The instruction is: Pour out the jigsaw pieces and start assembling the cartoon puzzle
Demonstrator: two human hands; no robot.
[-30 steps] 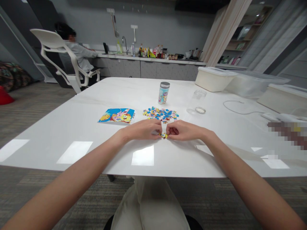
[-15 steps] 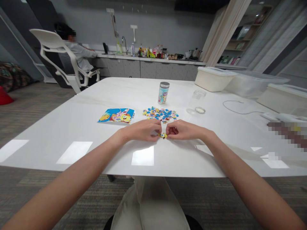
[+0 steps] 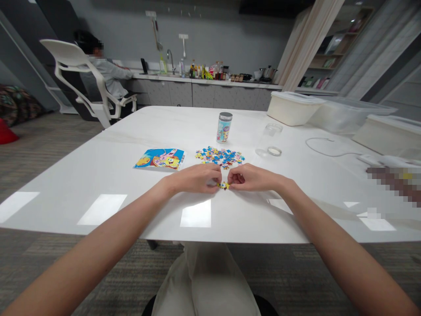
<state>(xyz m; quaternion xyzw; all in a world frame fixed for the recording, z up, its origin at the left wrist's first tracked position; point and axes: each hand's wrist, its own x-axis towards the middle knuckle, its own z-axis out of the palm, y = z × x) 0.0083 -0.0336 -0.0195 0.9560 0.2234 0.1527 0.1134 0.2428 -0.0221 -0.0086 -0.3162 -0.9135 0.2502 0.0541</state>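
Between my fingertips, low over the white table [image 3: 158, 127], are a few yellow jigsaw puzzle pieces [image 3: 223, 185] with a cartoon eye pattern. My left hand [image 3: 202, 177] pinches their left side, fingers curled. From the right, my right hand [image 3: 251, 177] pinches the other edge, its other fingers folded in. Just beyond both hands lies a loose heap of blue, yellow and red puzzle pieces [image 3: 226, 156]. A printed picture sheet [image 3: 161, 159] with a yellow cartoon figure lies left of the heap. Behind the heap stands a cartoon-printed can [image 3: 224, 128] with a silver lid.
A clear jar [image 3: 268, 136] and a round lid [image 3: 274, 151] sit right of the can. Lidded storage boxes [image 3: 292, 109] and a white cable [image 3: 324, 153] occupy the right side. At the back left, a person [image 3: 110, 72] sits in a white chair [image 3: 72, 66] near the kitchen counter.
Both hands keep their pinch on the yellow pieces. The right hand has shifted very slightly upward; the heap, sheet and can are unchanged.
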